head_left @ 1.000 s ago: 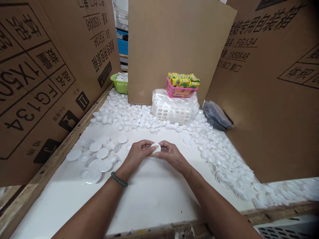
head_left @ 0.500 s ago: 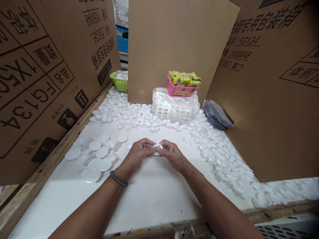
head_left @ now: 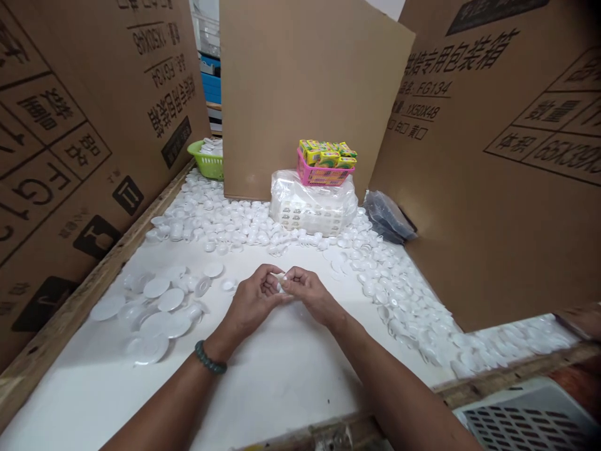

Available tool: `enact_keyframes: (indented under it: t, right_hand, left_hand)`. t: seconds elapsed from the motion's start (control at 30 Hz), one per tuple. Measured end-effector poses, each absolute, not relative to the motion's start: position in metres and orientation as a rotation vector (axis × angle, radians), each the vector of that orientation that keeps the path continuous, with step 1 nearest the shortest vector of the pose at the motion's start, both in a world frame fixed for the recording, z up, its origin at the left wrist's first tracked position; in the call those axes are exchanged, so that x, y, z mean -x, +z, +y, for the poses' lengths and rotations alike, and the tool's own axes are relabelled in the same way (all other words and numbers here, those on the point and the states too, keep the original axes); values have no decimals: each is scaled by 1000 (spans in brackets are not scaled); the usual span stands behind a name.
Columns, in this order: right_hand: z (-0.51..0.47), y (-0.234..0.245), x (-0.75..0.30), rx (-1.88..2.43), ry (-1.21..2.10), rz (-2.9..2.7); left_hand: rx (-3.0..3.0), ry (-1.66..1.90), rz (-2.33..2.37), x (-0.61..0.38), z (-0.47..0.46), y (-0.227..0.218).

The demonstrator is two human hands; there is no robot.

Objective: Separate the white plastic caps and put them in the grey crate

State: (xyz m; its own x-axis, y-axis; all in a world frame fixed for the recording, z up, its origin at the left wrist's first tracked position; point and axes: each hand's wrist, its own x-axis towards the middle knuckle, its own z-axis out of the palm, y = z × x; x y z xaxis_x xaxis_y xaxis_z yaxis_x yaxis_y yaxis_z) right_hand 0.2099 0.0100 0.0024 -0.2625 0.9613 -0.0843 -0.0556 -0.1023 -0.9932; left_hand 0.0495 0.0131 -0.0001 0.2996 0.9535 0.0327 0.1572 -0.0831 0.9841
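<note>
My hands meet over the middle of the white table (head_left: 282,369), both closed round a small white round piece (head_left: 280,287). Fingers cover most of it, so its exact kind is hidden. The right hand (head_left: 307,294) pinches it between thumb and fingers. Curled about its other side is my left hand (head_left: 256,297), with a green bead bracelet on the wrist. Left of the hands lies a loose heap of flat white discs and small saucer-like pieces (head_left: 157,324). One small white piece (head_left: 228,285) rests just beside the left hand.
Piles of small white cup-like pieces (head_left: 399,294) line the back and right. A wrapped plastic pack (head_left: 312,216) carries a pink basket (head_left: 323,175) of yellow boxes. Cardboard panels (head_left: 300,94) surround the table. Another person's hand (head_left: 582,321) shows at right, above a grey crate (head_left: 530,419).
The white round piece, earlier seen nearly face-on between my fingertips, is now mostly covered as the fingers curl in. The view has swung right, bringing another person's hand in at the right edge.
</note>
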Motion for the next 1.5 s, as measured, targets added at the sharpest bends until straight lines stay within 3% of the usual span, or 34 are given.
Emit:
enact_keyframes:
  t: [0.37,0.43,0.57,0.63,0.83,1.0,1.13,1.23,1.5]
  right_hand:
    - [13,2,-207,1209,1457,-1433]
    - [22,3,-216,1328,1213,-1565]
    - [53,-7,-252,1688,301,-1698]
    - [67,-18,-273,1859,103,-1760]
    - [69,-37,-288,1880,4,-1954]
    - [55,-20,-275,1785,88,-1952]
    - [42,-9,-266,1661,226,-1822]
    - [35,-8,-253,1512,344,-1842]
    - [33,-19,-240,1477,400,-2041]
  left_hand:
    - [-1507,891,1072,-48,20,0]
    - [-1668,861,1203,-41,22,3]
    - [-2104,901,1678,-22,27,5]
    - [-2274,869,1913,-14,29,3]
    - [-2319,500,2323,-9,26,4]
    - [-2346,647,2313,-22,17,8]
    - [-2509,942,1701,-42,11,1]
    - [-2529,807,1078,-58,8,-9]
    - [-2344,719,1132,-60,11,-16]
